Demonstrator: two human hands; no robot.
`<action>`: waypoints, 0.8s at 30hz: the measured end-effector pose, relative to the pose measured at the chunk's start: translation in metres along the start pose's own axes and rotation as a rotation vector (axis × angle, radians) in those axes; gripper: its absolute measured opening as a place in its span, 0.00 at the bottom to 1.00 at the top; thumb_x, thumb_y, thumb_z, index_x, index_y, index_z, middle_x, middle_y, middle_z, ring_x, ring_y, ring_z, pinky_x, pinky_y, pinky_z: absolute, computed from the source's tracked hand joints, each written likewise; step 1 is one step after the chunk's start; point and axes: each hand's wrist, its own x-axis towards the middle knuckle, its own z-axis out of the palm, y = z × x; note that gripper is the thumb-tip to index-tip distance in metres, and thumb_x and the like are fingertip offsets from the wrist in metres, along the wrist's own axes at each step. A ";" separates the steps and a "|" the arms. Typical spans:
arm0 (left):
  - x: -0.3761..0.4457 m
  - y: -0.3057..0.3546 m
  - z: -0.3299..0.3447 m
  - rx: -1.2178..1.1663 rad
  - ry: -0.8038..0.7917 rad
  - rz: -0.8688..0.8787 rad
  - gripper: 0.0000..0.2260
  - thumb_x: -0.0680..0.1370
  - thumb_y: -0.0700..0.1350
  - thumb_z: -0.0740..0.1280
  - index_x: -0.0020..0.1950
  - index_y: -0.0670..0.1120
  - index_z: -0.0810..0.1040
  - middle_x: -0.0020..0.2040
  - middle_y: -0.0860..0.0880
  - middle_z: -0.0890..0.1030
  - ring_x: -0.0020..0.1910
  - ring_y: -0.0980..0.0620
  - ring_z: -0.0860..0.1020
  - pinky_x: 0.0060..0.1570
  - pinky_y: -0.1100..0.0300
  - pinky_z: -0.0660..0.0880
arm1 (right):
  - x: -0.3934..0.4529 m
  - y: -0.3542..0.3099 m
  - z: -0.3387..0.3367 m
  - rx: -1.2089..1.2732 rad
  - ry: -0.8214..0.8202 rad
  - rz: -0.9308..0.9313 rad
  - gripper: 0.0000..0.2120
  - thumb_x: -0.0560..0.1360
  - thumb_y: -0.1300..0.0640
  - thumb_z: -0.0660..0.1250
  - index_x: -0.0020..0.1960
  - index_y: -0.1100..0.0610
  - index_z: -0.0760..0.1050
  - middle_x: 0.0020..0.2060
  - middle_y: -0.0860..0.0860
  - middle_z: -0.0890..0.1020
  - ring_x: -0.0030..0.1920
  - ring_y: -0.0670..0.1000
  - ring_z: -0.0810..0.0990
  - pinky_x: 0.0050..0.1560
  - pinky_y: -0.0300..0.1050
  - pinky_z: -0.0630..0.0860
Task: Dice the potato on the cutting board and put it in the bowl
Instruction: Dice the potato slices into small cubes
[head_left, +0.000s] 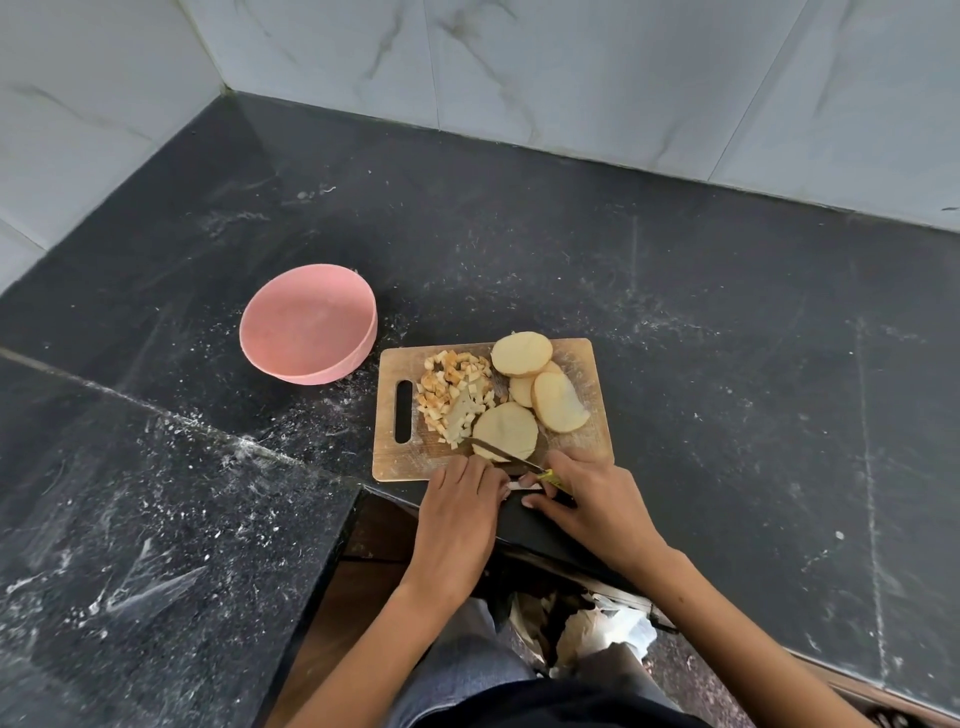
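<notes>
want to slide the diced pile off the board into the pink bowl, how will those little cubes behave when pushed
The diced potato is a loose heap of small separate cubes, so it will probably scatter rather than move as one. The cut faces look moist, so some may stick to the cutting board. The pink bowl stands apart from the board, so stray cubes could drop onto the counter.

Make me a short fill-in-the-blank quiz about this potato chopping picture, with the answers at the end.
1. The pink bowl holds ____ potato pieces so far.
2. The diced pile lies on the cutting board between its handle slot and the ____.
3. The knife is held by the ____ hand.
4. The left hand rests at the board's ____ edge.

Answers: no; potato slices; right; near
</notes>
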 end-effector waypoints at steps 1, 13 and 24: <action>0.000 0.001 -0.002 -0.033 0.003 -0.008 0.10 0.80 0.45 0.59 0.45 0.46 0.78 0.41 0.50 0.75 0.42 0.50 0.73 0.42 0.57 0.66 | 0.000 -0.001 -0.001 0.014 0.012 0.025 0.16 0.70 0.50 0.73 0.38 0.52 0.66 0.34 0.45 0.77 0.34 0.49 0.77 0.26 0.45 0.71; 0.022 -0.008 -0.014 -0.210 0.063 -0.108 0.04 0.73 0.47 0.74 0.45 0.48 0.84 0.46 0.51 0.78 0.49 0.50 0.73 0.48 0.58 0.66 | 0.018 0.003 0.003 0.015 0.033 0.058 0.11 0.73 0.55 0.70 0.40 0.54 0.67 0.35 0.48 0.80 0.35 0.52 0.78 0.31 0.50 0.75; 0.052 -0.020 -0.017 -0.080 -0.155 -0.044 0.20 0.63 0.58 0.78 0.51 0.51 0.84 0.56 0.48 0.82 0.54 0.49 0.68 0.50 0.56 0.61 | 0.009 0.007 -0.007 0.210 0.137 0.292 0.16 0.72 0.43 0.69 0.43 0.56 0.71 0.34 0.46 0.80 0.33 0.47 0.78 0.33 0.48 0.76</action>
